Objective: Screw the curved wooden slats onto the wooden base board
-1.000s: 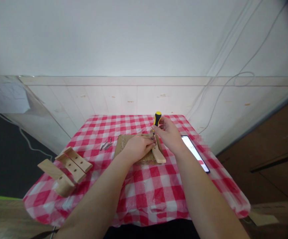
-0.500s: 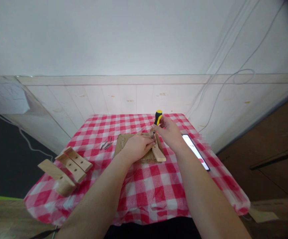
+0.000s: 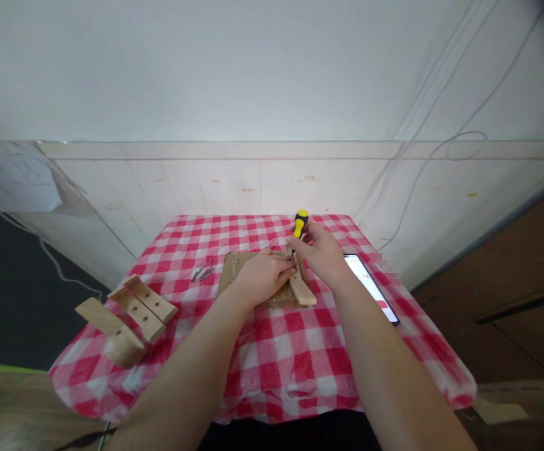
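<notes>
My right hand (image 3: 323, 255) is closed around a yellow-and-black screwdriver (image 3: 299, 223), held nearly upright with its tip down by a light wooden slat (image 3: 303, 289). The slat lies on a brown perforated wooden board (image 3: 234, 266) in the middle of the table. My left hand (image 3: 263, 275) rests on the board, fingers pinched together at the screwdriver's tip; what they hold there is too small to make out.
The table has a red-and-white checked cloth (image 3: 276, 357). Loose screws (image 3: 204, 272) lie left of the board. Wooden parts with holes (image 3: 131, 313) sit near the left edge. A phone (image 3: 370, 289) with a lit screen lies right of my right arm. A wall stands behind.
Almost nothing has moved. The view has shifted slightly and the screwdriver handle has tilted a touch to the right; both hands stay at the slat.
</notes>
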`<state>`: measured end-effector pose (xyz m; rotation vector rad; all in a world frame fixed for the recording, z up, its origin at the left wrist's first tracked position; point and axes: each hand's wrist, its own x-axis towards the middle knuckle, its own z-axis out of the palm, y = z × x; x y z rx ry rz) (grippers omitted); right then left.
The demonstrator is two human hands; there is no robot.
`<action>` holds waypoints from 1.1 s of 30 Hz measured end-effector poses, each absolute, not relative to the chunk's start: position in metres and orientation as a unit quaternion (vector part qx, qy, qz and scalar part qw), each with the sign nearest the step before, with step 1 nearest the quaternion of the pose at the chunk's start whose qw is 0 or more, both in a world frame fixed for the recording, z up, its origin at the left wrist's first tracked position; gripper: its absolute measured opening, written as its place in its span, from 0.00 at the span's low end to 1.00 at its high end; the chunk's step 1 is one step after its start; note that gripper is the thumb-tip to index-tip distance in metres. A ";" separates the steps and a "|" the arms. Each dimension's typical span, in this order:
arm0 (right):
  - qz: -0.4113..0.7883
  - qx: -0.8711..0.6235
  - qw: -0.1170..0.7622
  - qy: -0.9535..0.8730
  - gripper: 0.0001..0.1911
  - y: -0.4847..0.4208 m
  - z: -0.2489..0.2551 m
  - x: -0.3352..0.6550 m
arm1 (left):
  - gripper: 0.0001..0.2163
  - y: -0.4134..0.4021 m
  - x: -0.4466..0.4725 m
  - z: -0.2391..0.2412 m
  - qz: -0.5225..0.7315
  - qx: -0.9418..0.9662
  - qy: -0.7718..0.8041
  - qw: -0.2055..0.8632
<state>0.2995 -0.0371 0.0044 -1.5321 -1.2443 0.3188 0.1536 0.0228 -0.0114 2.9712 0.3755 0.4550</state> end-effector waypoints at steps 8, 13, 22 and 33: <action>0.197 -0.622 0.557 -0.513 0.15 -0.040 0.005 0.298 | 0.15 0.024 0.153 -0.015 0.156 0.978 0.124 0.055; 0.214 -0.631 0.541 -0.513 0.10 -0.044 0.010 0.297 | 0.16 0.026 0.154 -0.016 0.157 0.978 0.124 0.051; 0.142 -0.628 0.545 -0.537 0.10 -0.037 0.003 0.298 | 0.15 0.022 0.154 -0.012 0.153 0.978 0.133 0.052; 0.201 -0.587 0.591 -0.516 0.13 -0.038 0.004 0.295 | 0.15 0.023 0.154 -0.011 0.152 0.978 0.131 0.053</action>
